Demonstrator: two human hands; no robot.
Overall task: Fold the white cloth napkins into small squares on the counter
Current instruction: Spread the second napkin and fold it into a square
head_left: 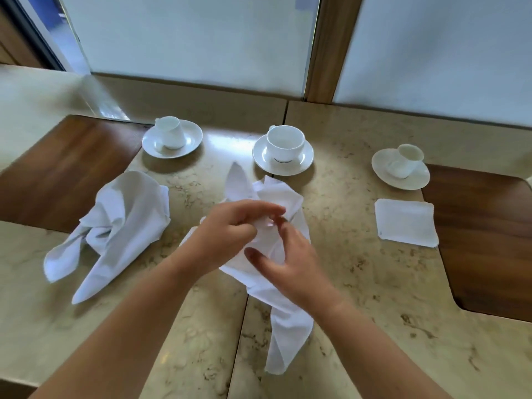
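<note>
- Hands meet over the middle of the counter (359, 283), both working one crumpled napkin (288, 318).
- Left hand (227, 234): fingers curled, thumb and fingertips pinching a bunched part of the cloth at its upper middle. Exact fold gripped is blurred.
- Right hand (288, 260): fingers bent around the same bunch from the right side; thumb extended toward the left and lying on the fabric. Grip looks loose, partly open.
- Crumpled napkin: unfolded, lifted slightly at the pinch. Long axis runs roughly near-to-far; one pointed corner sticks up on the far side toward the cups, one long tail trails down toward the near edge, lying across the seam in the stone.
- Second napkin (115, 226): loose heap on the left, untouched, two tails pointing toward the near-left; its far part lies at the edge of the left wood inlay (57, 168).
- Folded napkin (406, 223): flat small square on the right, just beside the right wood inlay (483, 240), well apart from both hands.
- Far row: three white cups on saucers — left cup (169, 132), middle cup (285, 142), right cup (406, 159). Left and right cups appear tilted in this wide view.
</note>
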